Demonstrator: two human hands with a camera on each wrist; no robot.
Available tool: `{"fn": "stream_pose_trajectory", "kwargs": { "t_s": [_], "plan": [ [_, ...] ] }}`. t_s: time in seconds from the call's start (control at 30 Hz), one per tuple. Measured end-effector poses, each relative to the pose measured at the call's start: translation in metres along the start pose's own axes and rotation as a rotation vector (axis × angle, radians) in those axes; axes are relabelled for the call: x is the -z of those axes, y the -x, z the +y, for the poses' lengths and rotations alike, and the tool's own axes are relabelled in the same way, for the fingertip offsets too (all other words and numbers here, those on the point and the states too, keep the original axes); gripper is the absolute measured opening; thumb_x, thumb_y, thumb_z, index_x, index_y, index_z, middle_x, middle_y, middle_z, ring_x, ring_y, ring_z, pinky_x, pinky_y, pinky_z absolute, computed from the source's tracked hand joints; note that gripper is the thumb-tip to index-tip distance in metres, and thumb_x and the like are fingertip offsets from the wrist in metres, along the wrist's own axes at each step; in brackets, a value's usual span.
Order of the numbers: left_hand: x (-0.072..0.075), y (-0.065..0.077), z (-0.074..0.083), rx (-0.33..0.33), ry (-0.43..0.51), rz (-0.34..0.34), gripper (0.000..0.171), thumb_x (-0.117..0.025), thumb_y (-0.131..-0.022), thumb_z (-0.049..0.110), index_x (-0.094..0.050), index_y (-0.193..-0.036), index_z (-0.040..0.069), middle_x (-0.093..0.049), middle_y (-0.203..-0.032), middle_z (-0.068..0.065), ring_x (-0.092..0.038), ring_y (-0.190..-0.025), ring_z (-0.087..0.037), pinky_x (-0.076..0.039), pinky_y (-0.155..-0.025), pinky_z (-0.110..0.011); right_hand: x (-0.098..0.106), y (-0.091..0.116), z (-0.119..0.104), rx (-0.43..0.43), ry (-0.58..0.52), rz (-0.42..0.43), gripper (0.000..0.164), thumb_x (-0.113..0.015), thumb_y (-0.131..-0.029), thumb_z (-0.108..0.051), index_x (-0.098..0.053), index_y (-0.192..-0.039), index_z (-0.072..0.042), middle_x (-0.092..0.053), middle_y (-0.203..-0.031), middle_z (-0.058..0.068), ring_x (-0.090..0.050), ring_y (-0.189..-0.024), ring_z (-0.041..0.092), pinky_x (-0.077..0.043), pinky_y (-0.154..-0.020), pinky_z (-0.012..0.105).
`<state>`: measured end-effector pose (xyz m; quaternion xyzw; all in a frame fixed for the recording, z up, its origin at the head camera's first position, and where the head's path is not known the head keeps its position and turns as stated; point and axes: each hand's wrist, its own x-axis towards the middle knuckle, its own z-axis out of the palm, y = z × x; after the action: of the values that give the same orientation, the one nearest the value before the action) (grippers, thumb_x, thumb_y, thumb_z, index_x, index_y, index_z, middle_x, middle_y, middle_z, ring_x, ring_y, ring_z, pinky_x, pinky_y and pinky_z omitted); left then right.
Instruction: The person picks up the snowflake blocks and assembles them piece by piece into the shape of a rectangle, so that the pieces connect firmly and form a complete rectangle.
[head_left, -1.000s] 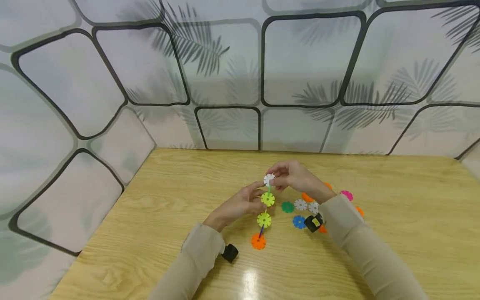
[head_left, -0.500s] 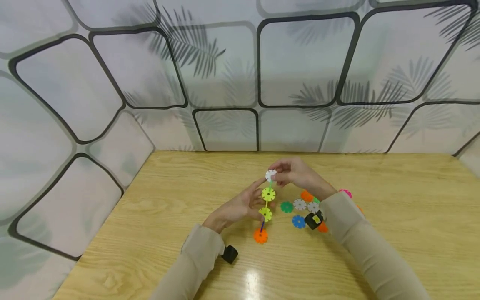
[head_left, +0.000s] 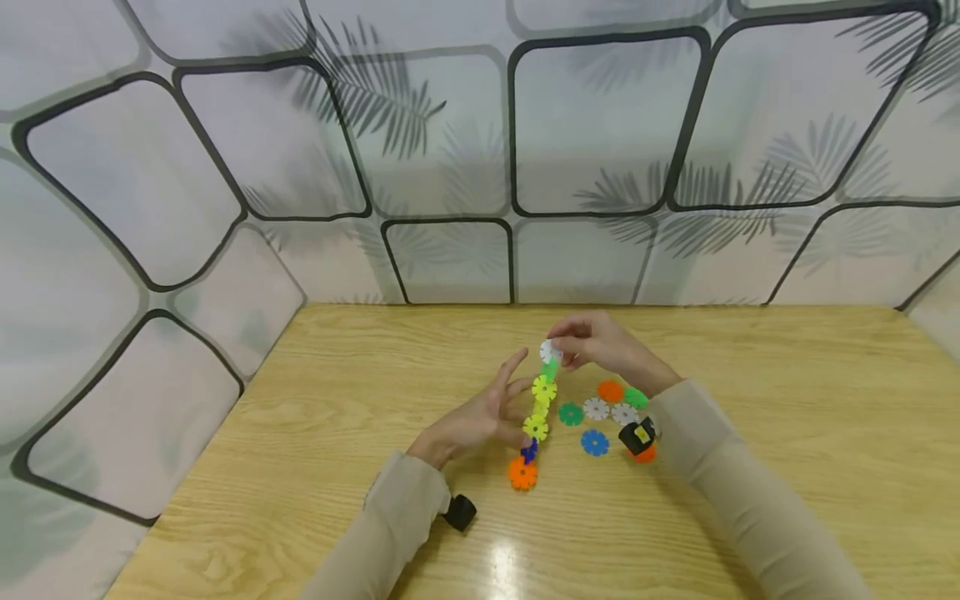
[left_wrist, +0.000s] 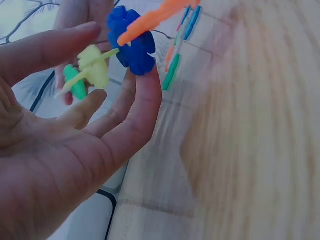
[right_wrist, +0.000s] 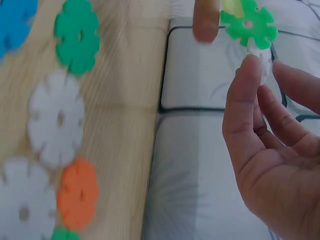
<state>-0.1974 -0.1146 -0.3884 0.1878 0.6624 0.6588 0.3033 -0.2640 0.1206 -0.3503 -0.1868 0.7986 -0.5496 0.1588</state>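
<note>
Head view: right hand (head_left: pixel 602 342) pinches white disc (head_left: pixel 547 350); spread left hand (head_left: pixel 482 418) touches dark-blue disc (head_left: pixel 529 452).

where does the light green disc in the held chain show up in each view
Head: light green disc, slightly right of and below centre, near the chain's upper end.
Left wrist: light green disc, upper left, partly hidden behind yellow pieces.
Right wrist: light green disc, top right, showing its face.
Shared landmark: yellow next to it in the chain, in all three views, though mostly cut off in the right wrist view.
</note>
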Motion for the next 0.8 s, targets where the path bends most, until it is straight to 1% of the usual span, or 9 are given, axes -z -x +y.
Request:
{"fn": "stream_pose_trajectory", "kwargs": {
  "t_s": [0.1,0.2,0.3,0.37,0.47,0.57,0.67,0.73,0.8],
  "plan": [
    [0.001,0.000,-0.001,-0.031,0.068,0.006,0.107,-0.062,-0.090,-0.013,0.004,-0.163,0.030,-0.022,-0.166,-0.012,-0.052,-0.129,-0.041,-0.051,-0.097,-0.046,0.008,0.004,0.006,-0.002,0.043,0.011,0.032,-0.056,-0.104,-0.007,-0.057,-0.126,0.017,-0.066,-0.097,0.016,-0.064,-0.082,0.024,-0.059,-0.076,0.032],
    [0.001,-0.001,-0.001,-0.028,0.093,0.027,0.099,-0.063,-0.093,-0.008,-0.001,-0.164,0.024,-0.038,-0.158,-0.013,-0.063,-0.115,-0.030,-0.053,-0.093,-0.043,0.011,0.009,0.007,0.011,0.085,-0.006,0.031,-0.057,-0.103,-0.005,-0.058,-0.124,0.018,-0.067,-0.098,0.021,-0.067,-0.081,0.029,-0.059,-0.075,0.035],
    [-0.001,-0.003,-0.002,-0.001,0.081,0.064,0.089,-0.064,-0.096,-0.001,-0.009,-0.163,0.015,-0.050,-0.146,-0.017,-0.067,-0.105,-0.026,-0.054,-0.092,-0.042,0.006,0.011,0.005,0.031,0.103,-0.063,0.030,-0.059,-0.101,-0.003,-0.059,-0.122,0.019,-0.066,-0.097,0.027,-0.069,-0.082,0.034,-0.060,-0.075,0.039],
    [-0.002,-0.005,-0.002,0.020,0.044,0.104,0.082,-0.065,-0.096,0.003,-0.016,-0.162,0.011,-0.056,-0.139,-0.017,-0.067,-0.103,-0.025,-0.054,-0.090,-0.041,0.001,0.011,0.003,0.047,0.099,-0.101,0.029,-0.059,-0.101,-0.003,-0.059,-0.121,0.018,-0.066,-0.096,0.028,-0.069,-0.083,0.037,-0.060,-0.076,0.041],
    [-0.004,-0.006,-0.002,0.041,-0.006,0.160,0.073,-0.066,-0.097,0.007,-0.026,-0.158,0.006,-0.059,-0.133,-0.017,-0.066,-0.104,-0.025,-0.054,-0.089,-0.040,0.000,0.011,0.004,0.071,0.104,-0.136,0.025,-0.059,-0.099,0.002,-0.060,-0.118,0.018,-0.065,-0.094,0.026,-0.068,-0.081,0.036,-0.060,-0.075,0.041],
    [-0.004,-0.007,-0.003,0.052,-0.034,0.186,0.069,-0.066,-0.097,0.007,-0.029,-0.156,0.004,-0.059,-0.131,-0.017,-0.065,-0.104,-0.026,-0.054,-0.089,-0.040,0.006,0.013,0.011,0.147,0.230,-0.181,0.020,-0.060,-0.094,0.008,-0.064,-0.112,0.016,-0.068,-0.094,0.022,-0.067,-0.081,0.031,-0.059,-0.075,0.039],
    [-0.005,-0.006,-0.003,0.055,-0.040,0.184,0.067,-0.064,-0.098,0.006,-0.030,-0.155,0.004,-0.060,-0.130,-0.018,-0.066,-0.102,-0.025,-0.055,-0.088,-0.040,0.014,0.017,0.019,0.193,0.377,-0.232,0.023,-0.062,-0.085,0.013,-0.068,-0.107,0.013,-0.071,-0.095,0.016,-0.066,-0.080,0.024,-0.057,-0.073,0.037],
    [-0.005,-0.006,-0.003,0.056,-0.043,0.180,0.066,-0.064,-0.098,0.006,-0.031,-0.155,0.003,-0.060,-0.129,-0.018,-0.066,-0.100,-0.024,-0.055,-0.087,-0.039,0.017,0.018,0.024,0.189,0.433,-0.266,0.020,-0.066,-0.084,0.012,-0.071,-0.104,0.010,-0.072,-0.095,0.013,-0.065,-0.079,0.021,-0.056,-0.072,0.035],
    [-0.005,-0.006,-0.003,0.058,-0.048,0.175,0.065,-0.064,-0.099,0.006,-0.031,-0.155,0.003,-0.060,-0.129,-0.017,-0.066,-0.099,-0.023,-0.055,-0.086,-0.039,0.018,0.018,0.028,0.157,0.443,-0.287,0.017,-0.069,-0.084,0.010,-0.073,-0.100,0.007,-0.071,-0.092,0.009,-0.063,-0.075,0.018,-0.056,-0.069,0.034]
  ]
}}
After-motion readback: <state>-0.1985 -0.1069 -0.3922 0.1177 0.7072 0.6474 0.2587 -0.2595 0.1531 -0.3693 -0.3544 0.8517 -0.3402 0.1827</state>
